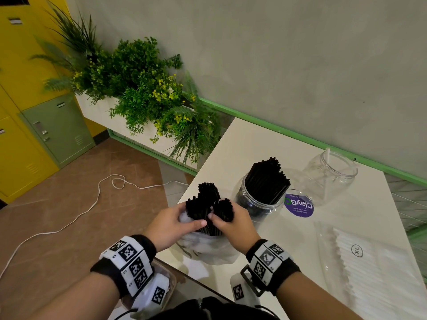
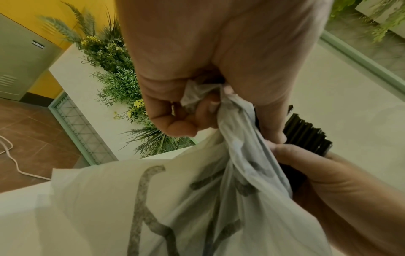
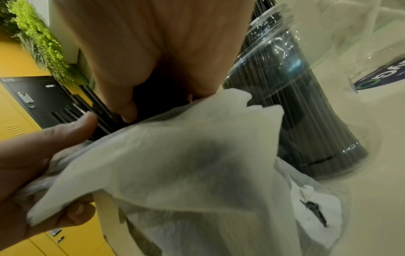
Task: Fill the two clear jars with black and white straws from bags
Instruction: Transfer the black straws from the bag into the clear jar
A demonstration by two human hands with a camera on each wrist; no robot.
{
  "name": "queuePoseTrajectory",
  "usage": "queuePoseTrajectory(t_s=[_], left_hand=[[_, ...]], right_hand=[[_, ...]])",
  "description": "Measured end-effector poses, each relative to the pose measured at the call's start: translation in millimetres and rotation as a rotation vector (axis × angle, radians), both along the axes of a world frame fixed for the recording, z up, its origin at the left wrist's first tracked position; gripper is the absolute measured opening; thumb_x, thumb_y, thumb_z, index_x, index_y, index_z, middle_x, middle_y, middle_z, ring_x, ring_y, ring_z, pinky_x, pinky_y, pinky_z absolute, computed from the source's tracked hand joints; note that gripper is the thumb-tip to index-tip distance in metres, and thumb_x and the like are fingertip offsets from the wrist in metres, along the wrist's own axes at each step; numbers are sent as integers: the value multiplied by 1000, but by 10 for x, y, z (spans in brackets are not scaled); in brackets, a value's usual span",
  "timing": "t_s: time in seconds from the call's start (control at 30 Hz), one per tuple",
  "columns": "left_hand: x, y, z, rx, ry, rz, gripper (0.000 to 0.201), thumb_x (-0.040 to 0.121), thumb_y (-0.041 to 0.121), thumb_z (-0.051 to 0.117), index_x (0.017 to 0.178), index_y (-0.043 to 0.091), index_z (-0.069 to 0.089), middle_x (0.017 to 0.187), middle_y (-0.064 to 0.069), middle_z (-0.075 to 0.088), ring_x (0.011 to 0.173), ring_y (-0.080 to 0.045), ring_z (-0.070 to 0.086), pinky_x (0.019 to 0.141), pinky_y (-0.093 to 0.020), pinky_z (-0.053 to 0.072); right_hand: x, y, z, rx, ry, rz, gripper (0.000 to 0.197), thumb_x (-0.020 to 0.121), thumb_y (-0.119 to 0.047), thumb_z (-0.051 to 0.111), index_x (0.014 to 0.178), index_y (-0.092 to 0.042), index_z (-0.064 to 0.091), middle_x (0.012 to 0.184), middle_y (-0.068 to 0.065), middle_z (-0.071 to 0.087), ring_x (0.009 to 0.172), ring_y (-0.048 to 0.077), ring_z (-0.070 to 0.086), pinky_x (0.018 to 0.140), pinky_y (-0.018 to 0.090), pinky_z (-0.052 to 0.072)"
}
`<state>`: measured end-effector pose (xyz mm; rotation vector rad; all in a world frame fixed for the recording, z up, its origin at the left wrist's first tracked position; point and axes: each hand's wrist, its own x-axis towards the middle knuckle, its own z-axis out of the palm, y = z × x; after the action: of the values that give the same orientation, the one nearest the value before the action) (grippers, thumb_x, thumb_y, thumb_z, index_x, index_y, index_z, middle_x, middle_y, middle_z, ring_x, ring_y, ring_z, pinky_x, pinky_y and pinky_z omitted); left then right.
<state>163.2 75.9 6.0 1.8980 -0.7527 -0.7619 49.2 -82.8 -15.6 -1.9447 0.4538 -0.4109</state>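
Observation:
A white plastic bag point(image 1: 209, 247) stands at the table's near left corner with bundles of black straws point(image 1: 208, 200) sticking out of its mouth. My left hand point(image 1: 172, 224) grips the bunched bag rim point(image 2: 230, 124) with the thumb against the straws. My right hand point(image 1: 233, 224) curls round a bundle of black straws point(image 3: 103, 107) at the bag's mouth. A clear jar point(image 1: 258, 204) packed with black straws point(image 1: 268, 179) stands just behind. Farther right, a second clear jar point(image 1: 330, 176) holds one white straw point(image 1: 327, 155).
A clear bag of white straws point(image 1: 374, 269) marked XL lies at the table's right. A purple round sticker point(image 1: 299, 205) sits between the jars. Planter greenery point(image 1: 147, 93) borders the table's left, and a white cable point(image 1: 69, 218) trails on the brown floor.

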Motion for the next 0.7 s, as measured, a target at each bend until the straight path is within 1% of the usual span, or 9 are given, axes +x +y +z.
queuePoseTrajectory(t_s=[0.03, 0.1, 0.2, 0.33, 0.4, 0.43, 0.47, 0.53, 0.7], left_hand=[[1, 4, 7, -2, -4, 0, 34, 74, 42, 76, 103, 46, 57, 95, 40, 62, 97, 18, 57, 78, -5, 42], [6, 8, 5, -7, -13, 1, 35, 74, 44, 75, 104, 46, 57, 98, 36, 64, 97, 16, 58, 79, -6, 42], [9, 4, -8, -11, -14, -3, 40, 74, 44, 75, 111, 41, 59, 105, 26, 66, 99, 13, 59, 82, -10, 44], [0, -6, -6, -14, -14, -13, 36, 76, 41, 75, 109, 40, 59, 106, 23, 67, 98, 13, 59, 80, -8, 43], [-3, -14, -1, -12, -19, -19, 35, 78, 40, 74, 109, 38, 59, 105, 23, 67, 96, 14, 59, 77, -5, 43], [-2, -17, 0, -8, -25, -22, 36, 78, 40, 74, 111, 36, 60, 104, 22, 67, 96, 15, 58, 76, -4, 43], [0, -20, 0, -8, -29, -24, 37, 78, 40, 74, 112, 35, 60, 105, 22, 67, 96, 14, 59, 76, -5, 43], [4, -22, -5, -10, -33, -21, 38, 78, 41, 74, 113, 35, 60, 105, 22, 67, 96, 14, 59, 77, -6, 43], [0, -1, -3, -12, -43, -25, 32, 78, 42, 73, 107, 41, 59, 104, 25, 66, 96, 15, 58, 76, -4, 42]], right_hand=[[-6, -10, 15, 8, -9, -14, 14, 83, -18, 71, 90, -8, 64, 85, 7, 67, 83, 20, 63, 78, 38, 52], [-14, -32, 54, 11, -25, -35, 19, 85, -20, 72, 91, -4, 63, 86, 11, 66, 83, 24, 62, 77, 38, 51], [-26, -62, 156, 80, -44, -53, 15, 87, -19, 70, 94, -6, 68, 89, 9, 71, 88, 21, 66, 81, 33, 53], [-36, -94, 236, 128, -110, -62, 25, 84, -29, 65, 92, -6, 65, 88, 9, 69, 89, 24, 65, 83, 32, 52], [-22, -85, 289, 148, -156, -65, 14, 84, -20, 63, 91, -8, 61, 85, 6, 65, 91, 28, 63, 85, 34, 50], [-13, -80, 327, 163, -180, -68, 8, 84, -15, 62, 92, -13, 60, 83, 2, 64, 91, 30, 63, 88, 38, 50], [-4, -75, 372, 171, -202, -75, 10, 84, -12, 61, 91, -18, 59, 82, -3, 63, 91, 31, 64, 91, 42, 50], [21, -82, 481, 148, -255, -86, 22, 85, -7, 58, 90, -28, 56, 82, -3, 64, 90, 31, 66, 92, 46, 50], [32, -118, 785, 98, -404, -145, 47, 91, 11, 49, 121, -23, 40, 93, 6, 64, 87, 27, 70, 90, 38, 52]])
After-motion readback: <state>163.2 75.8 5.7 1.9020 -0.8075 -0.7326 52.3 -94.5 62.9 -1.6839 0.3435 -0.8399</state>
